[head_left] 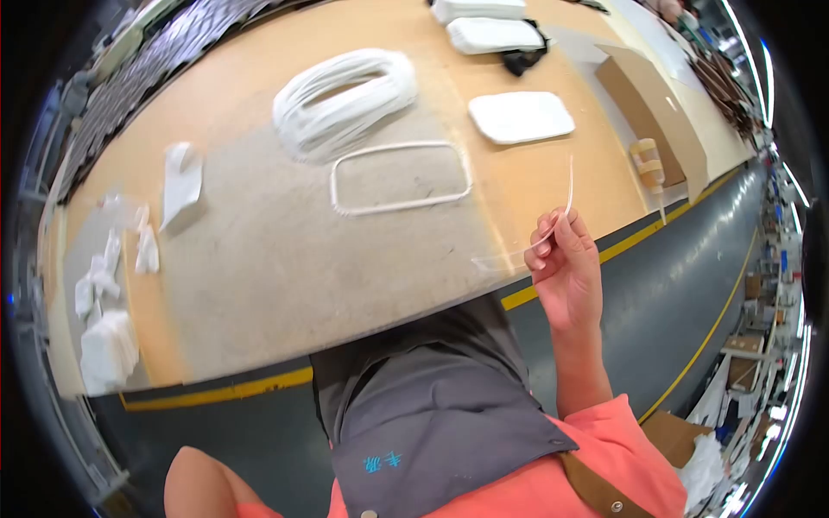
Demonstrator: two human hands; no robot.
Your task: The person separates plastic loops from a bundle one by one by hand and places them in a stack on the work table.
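Note:
Over the front edge of the table, my right hand (566, 259) pinches a thin, whitish, partly see-through strip (570, 181). One end of the strip sticks up past the fingers, and the rest curves down to the left. Just left of this hand, a white rounded-rectangle ring (401, 208) lies flat on the table. Behind the ring is a large coil of white cord or tubing (302, 129). A white rounded pad (522, 117) lies beyond the hand. Only the bent left arm (203, 488) shows at the bottom left; my left hand is out of frame.
More white pads (492, 34) rest on something black at the back. At right are a glue-like bottle (646, 160) and a cardboard piece (652, 108). White scraps (108, 350) and a paper piece (183, 186) lie at left. The table's front edge (345, 335) runs before my apron.

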